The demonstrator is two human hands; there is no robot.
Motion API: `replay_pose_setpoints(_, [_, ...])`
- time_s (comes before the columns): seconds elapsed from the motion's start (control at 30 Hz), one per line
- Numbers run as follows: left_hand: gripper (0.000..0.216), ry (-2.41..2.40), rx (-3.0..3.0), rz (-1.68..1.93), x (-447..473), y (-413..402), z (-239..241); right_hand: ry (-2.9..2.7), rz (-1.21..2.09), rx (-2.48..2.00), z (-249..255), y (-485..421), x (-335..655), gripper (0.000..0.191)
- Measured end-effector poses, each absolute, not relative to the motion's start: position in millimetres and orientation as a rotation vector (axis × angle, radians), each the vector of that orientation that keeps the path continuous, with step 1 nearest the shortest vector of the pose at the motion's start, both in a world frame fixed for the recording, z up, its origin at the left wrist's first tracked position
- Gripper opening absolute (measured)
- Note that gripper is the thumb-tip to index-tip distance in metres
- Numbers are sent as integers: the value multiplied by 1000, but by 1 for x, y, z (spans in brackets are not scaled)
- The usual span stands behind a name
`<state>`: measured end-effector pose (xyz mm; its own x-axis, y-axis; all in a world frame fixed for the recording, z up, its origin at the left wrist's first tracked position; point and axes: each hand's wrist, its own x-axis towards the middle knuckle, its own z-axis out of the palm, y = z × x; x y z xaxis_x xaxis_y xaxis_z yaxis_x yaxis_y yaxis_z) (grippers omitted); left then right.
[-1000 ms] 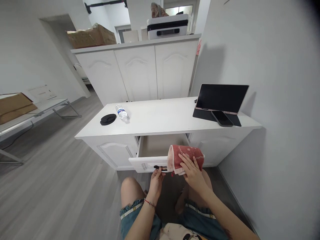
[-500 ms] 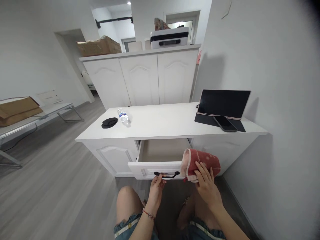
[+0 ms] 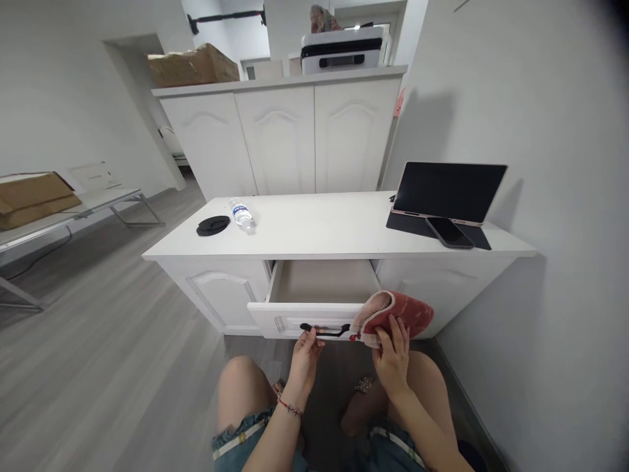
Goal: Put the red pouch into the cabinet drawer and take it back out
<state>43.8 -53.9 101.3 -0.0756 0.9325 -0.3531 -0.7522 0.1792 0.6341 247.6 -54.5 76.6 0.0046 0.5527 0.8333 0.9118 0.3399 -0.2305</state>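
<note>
I am crouched in front of a low white cabinet (image 3: 319, 233) with its middle drawer (image 3: 314, 313) pulled out; the drawer looks empty inside. My left hand (image 3: 305, 354) is closed on the drawer's black handle (image 3: 322, 330). My right hand (image 3: 392, 354) grips a folded red and white towel (image 3: 398, 313) from below, holding it just outside the drawer's right front corner.
On the cabinet top lie a water bottle (image 3: 240, 214), a black round lid (image 3: 213, 225), a tablet (image 3: 449, 192) on a dark mat and a phone (image 3: 449, 232). A taller white cabinet (image 3: 280, 134) stands behind. A wall is close on the right, a folding table (image 3: 59, 213) at left.
The drawer has slid a little farther out. The towel has tipped flatter and lower in my right hand, staying by the drawer's right front corner. My left hand stays on the handle.
</note>
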Motion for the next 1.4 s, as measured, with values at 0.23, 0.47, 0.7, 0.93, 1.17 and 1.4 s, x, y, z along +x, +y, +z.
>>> replay_pose_setpoints(0.23, [28,799,210,1435,47,-56,101,-1706,-356,-1289,67,-63,230,28])
replay_pose_setpoints(0.47, [23,648,79,1338,42,-70,100,-1856,-265,-1255,90,-71,177,25])
replay_pose_setpoints(0.7, [26,734,22,1324,30,-96,79,-1939,-155,-1194,106,-68,125,31])
replay_pose_setpoints(0.93, [10,864,-91,1366,25,-117,41,-2131,-117,-1013,112,-59,79,26])
replay_pose_setpoints(1.17, [8,1099,-48,1480,4,-126,37,-2285,-85,-921,80,-51,61,21])
replay_pose_setpoints(1.4, [22,1160,24,1575,-5,-130,46,-2430,-6,-962,61,-54,85,29])
